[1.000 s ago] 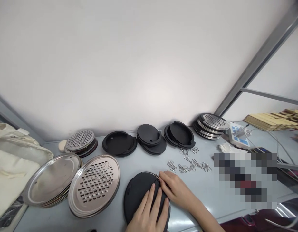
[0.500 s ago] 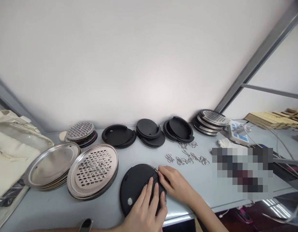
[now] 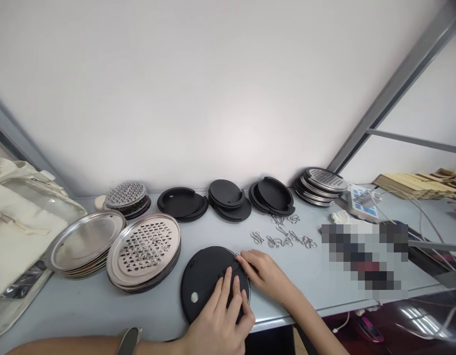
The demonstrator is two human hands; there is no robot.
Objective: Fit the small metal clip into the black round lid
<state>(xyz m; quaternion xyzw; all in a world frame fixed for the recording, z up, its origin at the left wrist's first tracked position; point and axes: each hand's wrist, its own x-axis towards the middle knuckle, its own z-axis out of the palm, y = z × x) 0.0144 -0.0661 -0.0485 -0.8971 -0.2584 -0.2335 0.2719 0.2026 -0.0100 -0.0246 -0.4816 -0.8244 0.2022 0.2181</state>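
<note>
In the lower middle of the head view, a round black disc [image 3: 200,281] lies on the table with a thin metal rim showing at its right side. My left hand [image 3: 224,315] rests on it with fingers stretched out and spread. At the disc's upper right edge, my right hand [image 3: 263,273] is closed in a pinch on a small metal wire clip; most of the clip is hidden by the fingers. Several loose bent wire clips [image 3: 287,241] lie just beyond my right hand.
Left of the disc stand a stack of metal grater plates [image 3: 148,251] and a stack of smooth metal plates [image 3: 89,239]. Along the wall are black round holders [image 3: 181,202], small grater discs [image 3: 126,195] and another disc stack [image 3: 320,185]. A cream bag [image 3: 20,222] lies far left.
The view has shifted slightly. My right hand stays at the disc's edge, its fingers now covering more of the wire clip. My left hand remains on the disc.
</note>
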